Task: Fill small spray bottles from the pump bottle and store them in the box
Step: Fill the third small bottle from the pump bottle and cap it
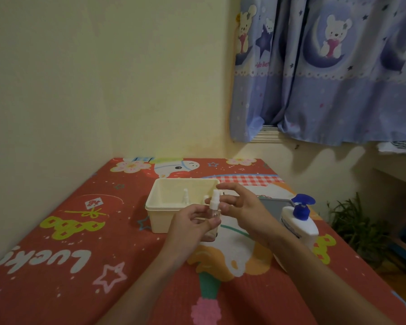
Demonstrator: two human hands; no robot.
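My left hand (192, 222) pinches a small clear spray bottle (214, 206) with a white spray top, holding it upright just in front of the cream box (161, 208). My right hand (241, 207) hovers beside the bottle's top with fingers spread and relaxed, close to the white cap. Inside the box the white tops of two other small spray bottles (186, 195) show. A white pump bottle (299, 225) with a blue pump head stands to the right, behind my right wrist.
Everything sits on a red cartoon-print tablecloth (80, 242). A grey flat object (275, 205) lies behind the pump bottle. Walls close off the left and far sides; a blue curtain (326, 66) hangs at the right, with a green plant (354, 221) below.
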